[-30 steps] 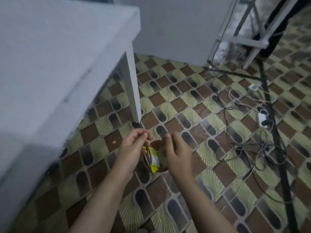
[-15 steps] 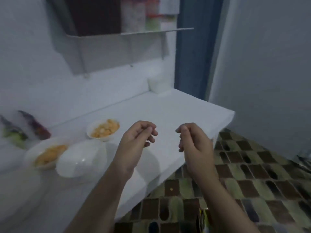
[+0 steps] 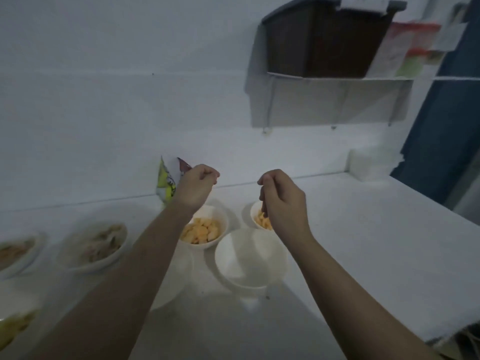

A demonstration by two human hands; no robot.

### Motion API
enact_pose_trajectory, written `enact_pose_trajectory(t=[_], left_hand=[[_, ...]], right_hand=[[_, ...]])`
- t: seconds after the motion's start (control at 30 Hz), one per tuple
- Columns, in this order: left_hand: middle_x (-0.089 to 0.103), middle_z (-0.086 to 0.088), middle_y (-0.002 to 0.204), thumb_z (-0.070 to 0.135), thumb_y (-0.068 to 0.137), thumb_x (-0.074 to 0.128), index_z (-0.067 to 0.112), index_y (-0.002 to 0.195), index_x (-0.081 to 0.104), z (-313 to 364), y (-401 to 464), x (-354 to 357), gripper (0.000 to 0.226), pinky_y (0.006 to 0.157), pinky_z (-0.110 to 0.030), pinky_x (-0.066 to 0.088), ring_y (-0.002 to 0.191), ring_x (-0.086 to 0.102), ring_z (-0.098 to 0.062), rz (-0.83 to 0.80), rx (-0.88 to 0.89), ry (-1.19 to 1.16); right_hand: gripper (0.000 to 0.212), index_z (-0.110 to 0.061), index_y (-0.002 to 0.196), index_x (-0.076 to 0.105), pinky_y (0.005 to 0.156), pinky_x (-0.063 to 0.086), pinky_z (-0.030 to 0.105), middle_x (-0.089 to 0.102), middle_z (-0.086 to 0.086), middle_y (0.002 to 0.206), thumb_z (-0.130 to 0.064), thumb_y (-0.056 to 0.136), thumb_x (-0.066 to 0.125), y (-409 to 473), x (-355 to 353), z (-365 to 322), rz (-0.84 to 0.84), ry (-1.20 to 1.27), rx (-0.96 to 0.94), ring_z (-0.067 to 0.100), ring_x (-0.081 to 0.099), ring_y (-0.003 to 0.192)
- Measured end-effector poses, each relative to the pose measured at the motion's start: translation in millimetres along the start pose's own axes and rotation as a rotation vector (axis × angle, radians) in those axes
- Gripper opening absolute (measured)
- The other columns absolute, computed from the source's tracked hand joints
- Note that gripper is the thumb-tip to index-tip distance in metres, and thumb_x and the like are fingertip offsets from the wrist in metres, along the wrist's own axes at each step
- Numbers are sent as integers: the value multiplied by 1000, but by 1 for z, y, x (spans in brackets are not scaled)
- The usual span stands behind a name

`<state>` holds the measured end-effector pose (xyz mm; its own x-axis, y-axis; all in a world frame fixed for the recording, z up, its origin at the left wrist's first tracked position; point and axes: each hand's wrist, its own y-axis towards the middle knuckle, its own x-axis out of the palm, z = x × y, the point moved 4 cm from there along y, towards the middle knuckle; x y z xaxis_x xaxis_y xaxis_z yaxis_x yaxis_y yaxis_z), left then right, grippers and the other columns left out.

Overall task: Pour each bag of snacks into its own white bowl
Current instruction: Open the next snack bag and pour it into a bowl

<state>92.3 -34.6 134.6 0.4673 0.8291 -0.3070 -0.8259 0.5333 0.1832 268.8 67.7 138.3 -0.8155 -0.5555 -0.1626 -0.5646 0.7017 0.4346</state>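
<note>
My left hand (image 3: 196, 187) and my right hand (image 3: 281, 203) hover above the white table (image 3: 363, 250), fingers curled, holding nothing. Below and between them stands an empty white bowl (image 3: 250, 259). Behind it a white bowl of orange snacks (image 3: 203, 231) sits under my left wrist. A smaller bowl of orange snacks (image 3: 260, 220) is half hidden by my right hand. A yellow-green snack bag (image 3: 167, 181) leans on the wall behind my left hand.
Further left are a bowl of brownish snacks (image 3: 96, 246), another filled bowl (image 3: 16, 253) at the edge and a blurred one (image 3: 13, 327) at bottom left. A wall shelf (image 3: 330, 100) hangs at upper right. The table's right edge drops to the floor.
The view swung up from the floor, where both hands held a yellow wrapper over a small bin, to the table. Both hands now hold nothing and hover over the bowls.
</note>
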Motion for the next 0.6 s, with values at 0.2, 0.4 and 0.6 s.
enact_pose_trajectory(t=[0.2, 0.4, 0.6], left_hand=[[55, -5, 77, 17, 92, 51, 11, 79, 59, -55, 90, -54, 16, 69, -31, 39, 79, 52, -22, 25, -119, 300], [52, -8, 81, 27, 91, 53, 2, 98, 47, -101, 159, -79, 27, 70, -33, 41, 85, 54, -29, 89, -293, 440], [57, -13, 88, 27, 91, 46, 3, 91, 57, -131, 181, -74, 27, 72, -33, 41, 90, 57, -32, 103, -319, 536]], right_hand=[[21, -18, 83, 64, 56, 49, 38, 57, -7, 59, -21, 98, 49, 49, 67, 16, -72, -53, 15, 14, 50, 54], [22, -18, 85, 63, 61, 53, 45, 61, 4, 67, -22, 98, 47, 86, 111, 39, -71, -126, 35, 16, 51, 58], [23, -18, 85, 64, 64, 55, 43, 60, -3, 65, -21, 99, 47, 99, 143, 60, -92, -197, 79, 12, 55, 57]])
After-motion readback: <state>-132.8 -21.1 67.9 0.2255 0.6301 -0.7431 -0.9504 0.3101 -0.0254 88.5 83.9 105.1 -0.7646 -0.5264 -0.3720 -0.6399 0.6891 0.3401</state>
